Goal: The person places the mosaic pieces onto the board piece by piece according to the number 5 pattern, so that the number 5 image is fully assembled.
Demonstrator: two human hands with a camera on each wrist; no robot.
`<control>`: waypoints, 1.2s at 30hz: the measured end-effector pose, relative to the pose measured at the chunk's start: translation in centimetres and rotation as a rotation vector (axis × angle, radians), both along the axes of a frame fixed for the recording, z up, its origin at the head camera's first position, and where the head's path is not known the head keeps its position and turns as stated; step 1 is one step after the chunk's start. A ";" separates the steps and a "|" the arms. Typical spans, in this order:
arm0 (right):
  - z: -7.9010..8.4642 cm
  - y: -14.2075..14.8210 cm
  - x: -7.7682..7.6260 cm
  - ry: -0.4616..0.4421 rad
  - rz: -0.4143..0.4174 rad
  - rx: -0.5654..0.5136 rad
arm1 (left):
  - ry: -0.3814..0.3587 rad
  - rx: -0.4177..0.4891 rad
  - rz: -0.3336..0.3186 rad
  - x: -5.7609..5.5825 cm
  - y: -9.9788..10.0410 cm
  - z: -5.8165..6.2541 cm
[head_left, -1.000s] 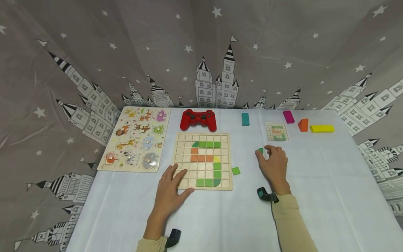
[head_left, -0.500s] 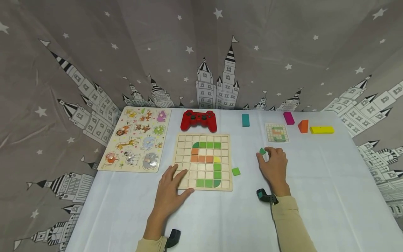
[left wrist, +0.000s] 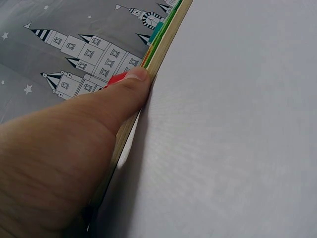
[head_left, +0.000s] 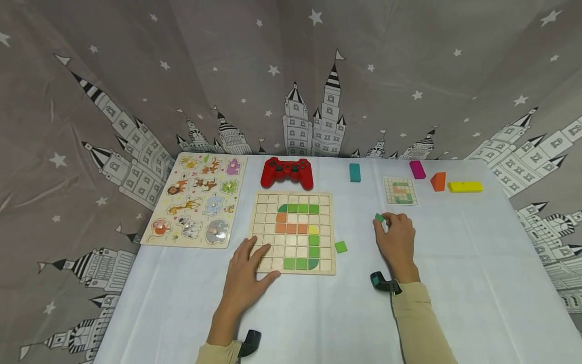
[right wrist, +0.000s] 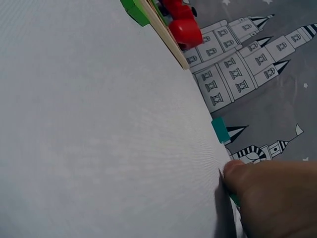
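My left hand (head_left: 245,280) rests with spread fingers on the lower left corner of a wooden grid board (head_left: 334,227). Its thumb (left wrist: 133,79) lies along the board's near edge in the left wrist view. Green, orange and yellow tiles sit in some of the board's squares. To the right, my right hand (head_left: 397,245) pinches a small dark green tile (head_left: 379,217) between thumb and forefinger, close above the cloth. Most of that tile is hidden by the fingers. A loose green square tile (head_left: 341,247) lies just right of the board.
A small pattern card (head_left: 400,191) lies beyond my right hand. Teal (head_left: 354,173), magenta (head_left: 417,170), orange (head_left: 438,182) and yellow (head_left: 465,187) blocks line the back. A red game controller (head_left: 287,173) sits behind the board; an animal peg puzzle (head_left: 195,202) lies at left.
The right fingers have turned the dark green tile, and less of it shows now. The right thumb has shifted slightly right. My left hand and the board have stayed still.
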State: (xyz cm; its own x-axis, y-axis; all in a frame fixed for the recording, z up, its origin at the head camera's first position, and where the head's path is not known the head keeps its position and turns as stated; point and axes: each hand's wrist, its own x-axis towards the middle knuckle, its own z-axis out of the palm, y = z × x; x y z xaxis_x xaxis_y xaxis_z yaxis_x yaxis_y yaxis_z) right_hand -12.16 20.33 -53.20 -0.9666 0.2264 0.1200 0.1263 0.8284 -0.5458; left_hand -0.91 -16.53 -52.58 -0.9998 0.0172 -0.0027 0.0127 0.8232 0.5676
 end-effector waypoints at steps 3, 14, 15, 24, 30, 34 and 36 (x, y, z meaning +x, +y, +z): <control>0.1 0.0 0.1 -0.012 -0.010 -0.004 | 0.002 -0.005 0.000 0.0 0.0 0.0; 0.2 -0.1 0.1 0.013 0.013 0.028 | 0.002 0.000 0.003 0.0 -0.1 0.0; 0.2 -0.2 0.1 0.023 0.020 0.032 | 0.002 0.001 0.003 0.0 -0.1 0.0; 0.2 -1.8 0.8 0.155 0.182 -0.007 | 0.008 0.002 -0.002 0.0 0.0 -0.1; 0.1 -4.8 1.5 0.224 0.344 0.013 | 0.009 0.000 -0.002 0.0 0.0 -0.2; 0.5 -7.6 2.4 0.255 0.479 0.026 | 0.009 -0.003 -0.002 0.0 -0.1 -0.2; 0.7 -9.2 3.1 0.264 0.546 0.036 | 0.011 -0.003 -0.003 0.0 -0.1 -0.2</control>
State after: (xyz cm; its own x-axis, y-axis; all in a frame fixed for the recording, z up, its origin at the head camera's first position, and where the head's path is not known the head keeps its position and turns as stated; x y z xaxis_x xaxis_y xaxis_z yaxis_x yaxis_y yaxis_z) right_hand -9.04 11.13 -52.51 -0.8785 -0.3027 0.3697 -0.4581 0.7536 -0.4715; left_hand -0.91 -16.62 -52.75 -0.9998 0.0204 0.0084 0.0216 0.8249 0.5649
